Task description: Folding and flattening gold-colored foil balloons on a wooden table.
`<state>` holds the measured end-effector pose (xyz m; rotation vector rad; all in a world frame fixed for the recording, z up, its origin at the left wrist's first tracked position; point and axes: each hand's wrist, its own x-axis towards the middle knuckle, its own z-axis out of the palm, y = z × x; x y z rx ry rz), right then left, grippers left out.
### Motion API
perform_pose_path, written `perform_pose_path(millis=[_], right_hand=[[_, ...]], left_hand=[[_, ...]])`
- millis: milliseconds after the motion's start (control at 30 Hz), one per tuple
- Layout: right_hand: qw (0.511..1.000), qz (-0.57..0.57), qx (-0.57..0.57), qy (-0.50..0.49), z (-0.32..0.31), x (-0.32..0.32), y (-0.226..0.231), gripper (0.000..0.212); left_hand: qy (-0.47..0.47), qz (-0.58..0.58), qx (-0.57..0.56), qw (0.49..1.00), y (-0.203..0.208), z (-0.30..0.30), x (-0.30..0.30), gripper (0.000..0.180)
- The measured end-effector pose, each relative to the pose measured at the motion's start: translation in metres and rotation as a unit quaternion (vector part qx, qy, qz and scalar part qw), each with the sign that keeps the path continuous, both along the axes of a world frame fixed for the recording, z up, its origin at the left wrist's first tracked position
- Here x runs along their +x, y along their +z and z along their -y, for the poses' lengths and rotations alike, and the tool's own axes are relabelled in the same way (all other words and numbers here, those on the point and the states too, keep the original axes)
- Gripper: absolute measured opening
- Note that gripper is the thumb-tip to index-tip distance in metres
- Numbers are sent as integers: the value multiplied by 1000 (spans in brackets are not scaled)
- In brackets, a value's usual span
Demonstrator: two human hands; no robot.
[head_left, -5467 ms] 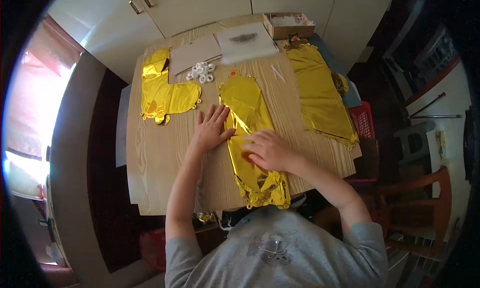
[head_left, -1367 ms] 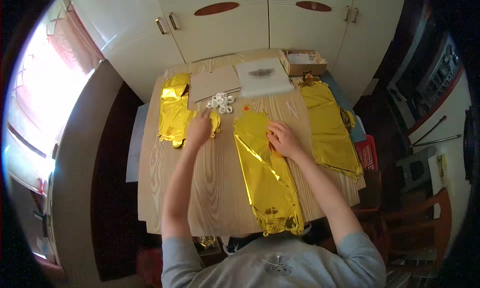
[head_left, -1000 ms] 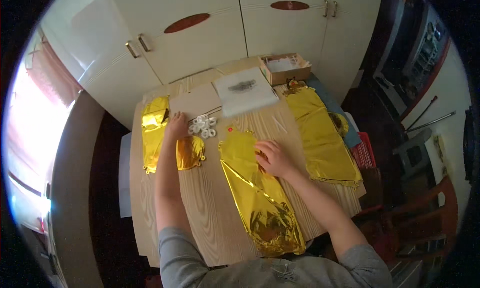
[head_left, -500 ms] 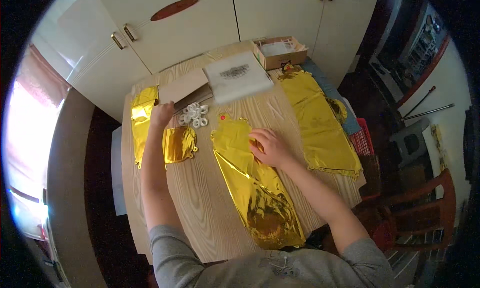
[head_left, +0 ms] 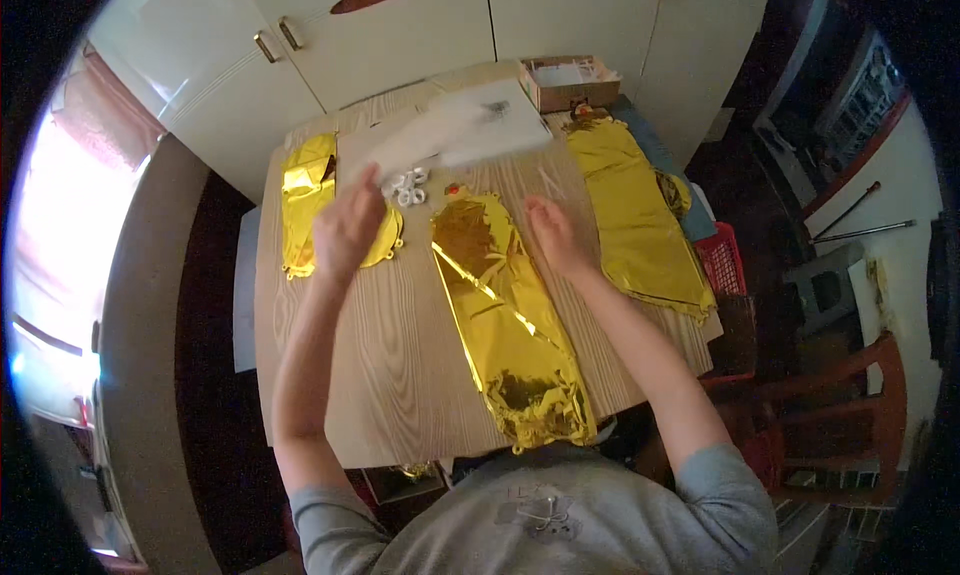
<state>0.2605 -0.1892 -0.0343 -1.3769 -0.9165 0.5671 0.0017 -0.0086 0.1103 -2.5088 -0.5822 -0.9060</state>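
Observation:
My left hand (head_left: 348, 225) is raised over the left of the table, fingers closed on the edge of a beige cardboard sheet (head_left: 405, 143), which is smeared by motion. My right hand (head_left: 560, 237) is held just right of the middle foil balloon, fingers stretched out and holding nothing. That flat gold foil balloon (head_left: 510, 320) lies lengthwise toward me, with a red spot on its far tab. Several small white rings (head_left: 407, 187) lie between the sheet and this balloon. Left of them, another gold foil balloon (head_left: 300, 200) is partly hidden by my left hand.
A stack of flat gold foil (head_left: 640, 215) lies along the table's right side. At the back are a translucent printed bag (head_left: 515, 130) and a cardboard box (head_left: 572, 87). A red basket (head_left: 722, 260) and a wooden chair (head_left: 840, 415) stand to the right.
My left hand has swung the cardboard sheet up and rightward over the bag, nearer to me. My right hand has come off the middle balloon, whose far end now lies flatter.

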Motion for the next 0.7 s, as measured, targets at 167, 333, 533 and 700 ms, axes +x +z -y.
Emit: perform_pose_path(millis=[167, 333, 533, 700], right_hand=[[876, -463, -1, 136, 41, -12, 52, 47], [971, -167, -99, 143, 80, -14, 45, 55], [983, -75, -103, 131, 83, -16, 16, 56], [979, 52, -154, 123, 88, -16, 13, 50]], left_hand=[[-217, -33, 14, 975, -35, 104, -33, 8], [-279, -98, -98, 950, -67, 144, -38, 11], [-210, -78, -292, 930, -88, 121, -31, 32], [-171, -132, -326, 920, -110, 115, -28, 43]])
